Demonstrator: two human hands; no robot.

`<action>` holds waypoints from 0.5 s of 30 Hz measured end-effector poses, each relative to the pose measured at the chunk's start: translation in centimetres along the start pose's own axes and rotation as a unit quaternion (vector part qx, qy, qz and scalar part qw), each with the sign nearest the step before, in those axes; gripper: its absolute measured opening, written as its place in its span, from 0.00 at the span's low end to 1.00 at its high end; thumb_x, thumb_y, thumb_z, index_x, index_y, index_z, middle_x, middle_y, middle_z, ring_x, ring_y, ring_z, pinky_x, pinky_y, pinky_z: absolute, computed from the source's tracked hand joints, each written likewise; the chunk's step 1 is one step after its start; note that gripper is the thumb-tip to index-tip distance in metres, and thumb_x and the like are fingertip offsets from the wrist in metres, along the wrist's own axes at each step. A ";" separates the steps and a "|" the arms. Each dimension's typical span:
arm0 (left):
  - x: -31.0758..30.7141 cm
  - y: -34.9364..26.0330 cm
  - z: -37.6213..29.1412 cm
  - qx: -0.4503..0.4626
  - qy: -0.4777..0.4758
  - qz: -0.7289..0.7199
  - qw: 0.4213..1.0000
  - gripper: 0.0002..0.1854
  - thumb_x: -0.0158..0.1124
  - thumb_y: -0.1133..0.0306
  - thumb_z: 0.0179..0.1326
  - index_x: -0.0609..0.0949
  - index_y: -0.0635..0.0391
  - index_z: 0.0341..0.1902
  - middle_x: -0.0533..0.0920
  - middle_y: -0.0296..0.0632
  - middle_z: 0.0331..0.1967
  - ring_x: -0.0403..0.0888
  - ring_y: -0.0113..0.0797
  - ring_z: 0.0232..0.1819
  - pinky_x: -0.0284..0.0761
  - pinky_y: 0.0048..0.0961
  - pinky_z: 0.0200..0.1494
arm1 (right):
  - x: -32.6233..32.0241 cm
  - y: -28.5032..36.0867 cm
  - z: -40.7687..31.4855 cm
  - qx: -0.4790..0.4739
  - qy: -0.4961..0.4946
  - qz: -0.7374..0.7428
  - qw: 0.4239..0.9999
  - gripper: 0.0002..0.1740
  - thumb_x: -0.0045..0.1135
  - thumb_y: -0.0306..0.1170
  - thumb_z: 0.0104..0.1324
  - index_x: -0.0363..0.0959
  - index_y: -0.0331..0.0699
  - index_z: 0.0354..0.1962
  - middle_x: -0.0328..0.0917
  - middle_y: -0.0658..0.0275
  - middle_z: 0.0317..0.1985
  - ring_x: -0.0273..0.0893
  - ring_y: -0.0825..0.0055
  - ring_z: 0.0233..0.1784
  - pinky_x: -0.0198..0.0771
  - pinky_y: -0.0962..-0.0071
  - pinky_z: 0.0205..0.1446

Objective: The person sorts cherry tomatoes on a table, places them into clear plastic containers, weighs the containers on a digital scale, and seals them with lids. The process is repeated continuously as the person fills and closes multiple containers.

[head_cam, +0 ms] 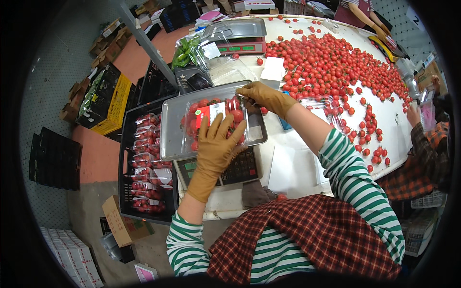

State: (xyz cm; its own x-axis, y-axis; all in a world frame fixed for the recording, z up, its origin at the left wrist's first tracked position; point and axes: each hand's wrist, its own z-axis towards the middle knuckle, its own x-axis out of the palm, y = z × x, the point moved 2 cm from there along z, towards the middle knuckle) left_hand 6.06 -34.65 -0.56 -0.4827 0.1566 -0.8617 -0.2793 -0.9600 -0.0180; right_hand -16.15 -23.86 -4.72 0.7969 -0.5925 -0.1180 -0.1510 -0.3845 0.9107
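Observation:
A clear plastic clamshell of cherry tomatoes (236, 117) lies on the steel pan (172, 118) of a digital scale. A red and white label (204, 112) with a printed code is stuck on its lid. My left hand (218, 144), in a tan rubber glove, rests spread on the near side of the lid, over the label's lower part. The same kind of glove covers my right hand (266, 97), whose bent fingers are at the clamshell's far right corner. Whether they pinch the lid's edge is hard to see. Below the pan is the scale's keypad (239, 167), partly covered by my left hand.
A black crate (124, 187) holding several packed clamshells (144, 158) stands at the left. Loose cherry tomatoes (324, 64) cover the table's far right. Beyond the pan are a second scale (237, 30), empty clamshells (230, 70) and a white box (272, 70). Co-workers' hands (381, 32) work across the table.

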 end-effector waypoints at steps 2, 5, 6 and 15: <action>0.3 1.4 1.0 0.019 0.029 0.010 0.999 0.36 0.72 0.51 0.44 0.74 0.38 0.62 0.68 0.36 0.65 0.62 0.46 0.67 0.50 0.52 0.70 | 0.5 0.9 -0.2 -0.016 -0.011 0.049 0.999 0.20 0.53 0.47 0.67 0.74 0.35 0.38 0.71 0.67 0.25 0.74 0.80 0.26 0.75 0.77 0.28; 0.3 2.5 1.4 0.025 0.094 0.005 0.995 0.36 0.72 0.52 0.44 0.74 0.38 0.62 0.66 0.35 0.67 0.60 0.45 0.69 0.47 0.52 0.71 | 1.4 2.2 -0.4 -0.006 -0.017 0.124 0.992 0.18 0.55 0.44 0.67 0.76 0.36 0.38 0.72 0.68 0.24 0.75 0.79 0.27 0.77 0.77 0.29; 0.4 2.2 1.4 0.006 0.102 -0.023 0.994 0.36 0.73 0.51 0.43 0.75 0.40 0.60 0.66 0.34 0.68 0.58 0.45 0.70 0.47 0.53 0.71 | 1.3 2.6 -0.3 0.013 -0.026 0.106 0.994 0.18 0.55 0.44 0.66 0.76 0.36 0.38 0.73 0.67 0.25 0.75 0.79 0.26 0.77 0.78 0.29; 2.0 0.8 1.6 0.027 0.038 0.020 0.999 0.23 0.67 0.57 0.51 0.79 0.44 0.52 0.73 0.33 0.61 0.67 0.47 0.64 0.61 0.50 0.64 | 0.7 0.8 1.4 -0.057 0.031 0.111 0.992 0.21 0.57 0.46 0.65 0.74 0.33 0.38 0.74 0.64 0.23 0.71 0.79 0.19 0.70 0.79 0.22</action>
State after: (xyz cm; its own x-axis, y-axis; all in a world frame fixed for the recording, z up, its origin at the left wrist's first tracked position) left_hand 3.58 -34.72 -1.53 -0.4310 0.0978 -0.8971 -0.3066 -0.9508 0.0436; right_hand -16.48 -25.56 -4.63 0.7863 -0.6078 0.1107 -0.2621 -0.1660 0.9507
